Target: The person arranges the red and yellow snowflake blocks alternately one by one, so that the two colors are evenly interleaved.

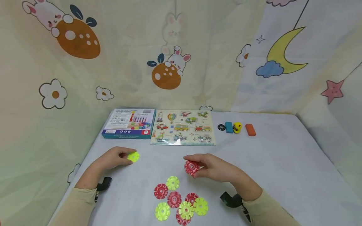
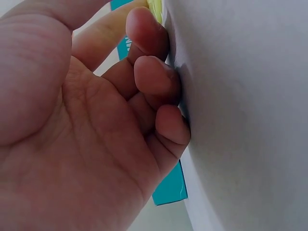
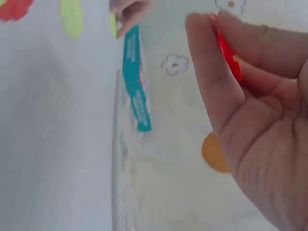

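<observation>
Between thumb and index finger my left hand (image 1: 116,157) pinches a yellow-green notched plastic disc (image 1: 133,156), low over the table's left side. In the left wrist view its other fingertips (image 2: 156,77) are curled at the white tabletop, and only a sliver of the disc shows. My right hand (image 1: 216,169) holds a red notched disc (image 1: 192,167) by its edges, raised above the table; the right wrist view shows this red disc (image 3: 230,55) edge-on between thumb and fingers. Nearer the front lie several loose discs, among them a red one (image 1: 174,199) and a yellow-green one (image 1: 162,211), some overlapping.
Toward the back stand a flat teal-edged box (image 1: 128,124) and, beside it, a picture puzzle board (image 1: 183,128). Right of them are a black round piece (image 1: 221,127), a blue block (image 1: 229,127), a yellow duck (image 1: 237,127) and an orange block (image 1: 250,130). Printed fabric surrounds the table.
</observation>
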The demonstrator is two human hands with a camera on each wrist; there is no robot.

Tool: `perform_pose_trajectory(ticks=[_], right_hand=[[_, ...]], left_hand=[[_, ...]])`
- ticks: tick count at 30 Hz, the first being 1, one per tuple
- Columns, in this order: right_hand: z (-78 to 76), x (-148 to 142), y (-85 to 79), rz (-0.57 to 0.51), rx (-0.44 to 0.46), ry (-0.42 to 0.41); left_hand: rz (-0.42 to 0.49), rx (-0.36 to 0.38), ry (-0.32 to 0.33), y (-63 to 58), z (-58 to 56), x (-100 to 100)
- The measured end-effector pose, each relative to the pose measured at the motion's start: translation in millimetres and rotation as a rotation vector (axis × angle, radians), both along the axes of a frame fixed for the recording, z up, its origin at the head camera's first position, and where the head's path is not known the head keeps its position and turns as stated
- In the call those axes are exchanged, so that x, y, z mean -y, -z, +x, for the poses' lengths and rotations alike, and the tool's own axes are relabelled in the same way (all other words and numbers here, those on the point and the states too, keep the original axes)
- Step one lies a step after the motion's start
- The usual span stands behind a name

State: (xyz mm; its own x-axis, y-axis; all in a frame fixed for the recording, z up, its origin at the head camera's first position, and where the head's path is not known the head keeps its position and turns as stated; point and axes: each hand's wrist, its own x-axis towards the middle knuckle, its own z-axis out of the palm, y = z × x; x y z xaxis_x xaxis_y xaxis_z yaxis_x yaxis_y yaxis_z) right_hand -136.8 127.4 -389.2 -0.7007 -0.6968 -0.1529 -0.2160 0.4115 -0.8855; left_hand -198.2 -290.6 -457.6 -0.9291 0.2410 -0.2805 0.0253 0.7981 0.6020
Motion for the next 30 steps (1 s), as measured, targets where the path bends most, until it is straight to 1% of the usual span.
perform_pose_trajectory(ticks=[5,10,12,15,17,21,22,25,30], right_hand=[[-4.8,23.4,-7.5,-0.052,-0.006,0.094],[-14.7,51.0,-4.4,-0.112,-0.005,0.172],[-19.7,64.4,-1.6,-0.116,-0.008,0.186],[-27.5,85.6,2.9,-0.103,-0.011,0.184],[-33.8,100.7,7.1,-0.076,-0.007,0.177],[-47.3,131.1,19.2,0.030,-0.023,0.178],[-50.5,138.7,22.3,0.070,-0.036,0.181],[-57.0,159.9,33.6,0.183,-0.082,0.174],[-61.6,184.5,52.0,0.368,-0.199,0.161]], left_hand=[[0.003,0.009,0.000,0.6,0.5,0.0],[-0.001,0.005,0.007,1.9,-0.3,0.1],[-0.003,0.004,-0.001,2.1,-0.7,0.5],[0.000,0.003,-0.004,2.1,-1.1,0.9],[-0.001,0.011,-0.014,2.4,-1.2,1.0],[-0.011,0.029,-0.014,3.4,-1.0,0.3],[-0.015,0.033,-0.017,3.3,-1.2,-0.2],[-0.020,0.027,-0.001,3.6,-1.1,-0.8],[-0.022,0.017,0.002,2.7,-0.8,-1.3]])
